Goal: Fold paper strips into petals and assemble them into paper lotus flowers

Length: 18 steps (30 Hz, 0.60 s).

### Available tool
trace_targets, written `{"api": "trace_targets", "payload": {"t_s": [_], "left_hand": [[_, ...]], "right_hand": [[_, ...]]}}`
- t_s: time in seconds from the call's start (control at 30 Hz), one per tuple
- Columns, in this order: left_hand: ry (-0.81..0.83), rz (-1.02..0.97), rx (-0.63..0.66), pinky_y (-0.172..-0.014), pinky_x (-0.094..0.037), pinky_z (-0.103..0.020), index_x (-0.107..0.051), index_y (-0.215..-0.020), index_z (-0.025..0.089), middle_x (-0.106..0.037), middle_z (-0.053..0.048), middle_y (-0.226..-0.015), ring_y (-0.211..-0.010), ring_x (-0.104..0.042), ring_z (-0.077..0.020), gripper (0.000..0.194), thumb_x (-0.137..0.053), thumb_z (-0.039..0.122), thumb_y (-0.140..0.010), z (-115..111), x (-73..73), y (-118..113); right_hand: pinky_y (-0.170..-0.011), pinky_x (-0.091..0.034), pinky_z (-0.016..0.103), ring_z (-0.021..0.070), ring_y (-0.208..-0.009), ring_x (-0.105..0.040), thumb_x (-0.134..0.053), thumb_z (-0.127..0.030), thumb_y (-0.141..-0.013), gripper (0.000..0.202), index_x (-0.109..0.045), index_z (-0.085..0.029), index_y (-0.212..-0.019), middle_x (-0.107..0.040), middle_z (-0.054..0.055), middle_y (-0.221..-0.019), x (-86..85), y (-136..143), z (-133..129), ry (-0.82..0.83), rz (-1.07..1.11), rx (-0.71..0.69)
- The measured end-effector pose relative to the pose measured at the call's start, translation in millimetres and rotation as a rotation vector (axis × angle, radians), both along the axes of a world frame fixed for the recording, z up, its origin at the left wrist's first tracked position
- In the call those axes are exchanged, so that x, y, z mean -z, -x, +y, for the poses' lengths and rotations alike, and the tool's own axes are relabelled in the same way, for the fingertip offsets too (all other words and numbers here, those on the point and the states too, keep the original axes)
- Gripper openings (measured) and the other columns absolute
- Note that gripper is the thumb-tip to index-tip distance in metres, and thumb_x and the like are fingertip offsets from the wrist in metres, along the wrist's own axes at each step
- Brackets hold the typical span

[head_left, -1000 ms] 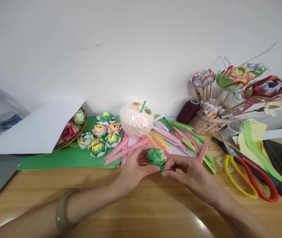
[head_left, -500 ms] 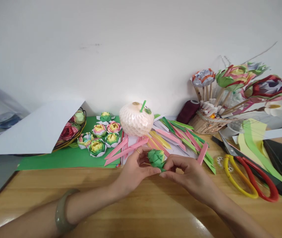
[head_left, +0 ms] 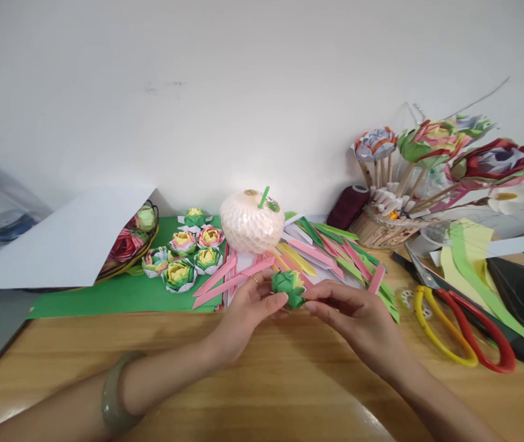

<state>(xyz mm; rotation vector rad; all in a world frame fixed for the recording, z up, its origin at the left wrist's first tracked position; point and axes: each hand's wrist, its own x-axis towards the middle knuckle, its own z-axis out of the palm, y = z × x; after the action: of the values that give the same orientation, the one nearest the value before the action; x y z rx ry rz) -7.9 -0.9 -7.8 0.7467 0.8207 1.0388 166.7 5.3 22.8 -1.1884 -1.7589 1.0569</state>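
A small green paper flower (head_left: 289, 288) with a yellow centre is held above the front of the table. My left hand (head_left: 251, 307) grips it from the left, thumb in front and fingers behind, partly hidden by the flower. On the other side, the thumb and forefinger of my right hand (head_left: 351, 310) pinch at the flower's right edge; whether they hold a petal tip there is too small to make out. Behind the hands lie folded paper strips (head_left: 314, 248) in pink, green, yellow and white. Several finished paper flowers (head_left: 181, 273) sit on green paper to the left.
A white dimpled round container (head_left: 252, 224) with a green strip on top stands by the wall. At right are scissors (head_left: 446, 319), a dark thread spool (head_left: 347, 207) and a basket (head_left: 376, 228) of paper flowers. White paper (head_left: 68, 239) covers a flower basket at left.
The green paper flower has tipped and turned slightly in my left hand. My left thumb has slid left and up, and my right fingertips have drawn slightly right.
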Motion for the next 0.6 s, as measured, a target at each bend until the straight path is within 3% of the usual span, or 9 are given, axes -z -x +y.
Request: {"api": "trace_targets", "payload": {"t_s": [0.1, 0.2, 0.33, 0.6], "left_hand": [[-0.001, -0.059, 0.043, -0.076, -0.047, -0.028, -0.057, -0.104, 0.019, -0.064, -0.005, -0.102, -0.092, -0.060, -0.0173, 0.033, -0.066, 0.029, -0.073, 1.1, -0.6, 0.8], [0.002, -0.111, 0.059, -0.076, -0.048, -0.027, -0.058, -0.104, 0.019, -0.064, -0.005, -0.102, -0.090, -0.061, -0.0162, 0.031, -0.066, 0.027, -0.074, 2.3, -1.4, 0.7], [0.021, -0.143, 0.050, -0.078, -0.047, -0.029, -0.059, -0.102, 0.019, -0.065, -0.005, -0.102, -0.092, -0.061, -0.0183, 0.033, -0.068, 0.024, -0.071, 1.7, -2.3, -0.3], [-0.090, -0.116, 0.109, -0.088, -0.042, -0.029, -0.061, -0.101, 0.025, -0.065, 0.000, -0.102, -0.102, -0.055, -0.0165, 0.039, -0.072, 0.014, -0.066, -0.2, 2.1, -0.3]], "right_hand": [[-0.064, -0.052, 0.026, 0.0172, -0.072, -0.064, -0.062, -0.032, -0.078, 0.014, -0.068, -0.020, -0.081, -0.070, 0.003, -0.078, 0.4, -1.0, -1.8, -0.084, 0.036, 0.071], [-0.062, -0.051, 0.026, 0.0153, -0.069, -0.061, -0.062, -0.023, -0.078, 0.008, -0.066, -0.021, -0.085, -0.067, 0.003, -0.078, 2.5, -1.1, -4.8, -0.291, -0.005, 0.117], [-0.059, -0.050, 0.026, 0.0146, -0.068, -0.058, -0.065, -0.016, -0.076, 0.019, -0.063, -0.022, -0.094, -0.063, 0.004, -0.080, 6.9, 1.0, -8.8, -0.544, -0.138, 0.069], [-0.058, -0.050, 0.026, 0.0154, -0.067, -0.060, -0.057, -0.011, -0.081, 0.010, -0.059, -0.020, -0.079, -0.063, 0.003, -0.072, 2.2, 5.5, -9.1, -0.607, -0.237, -0.043]]}}
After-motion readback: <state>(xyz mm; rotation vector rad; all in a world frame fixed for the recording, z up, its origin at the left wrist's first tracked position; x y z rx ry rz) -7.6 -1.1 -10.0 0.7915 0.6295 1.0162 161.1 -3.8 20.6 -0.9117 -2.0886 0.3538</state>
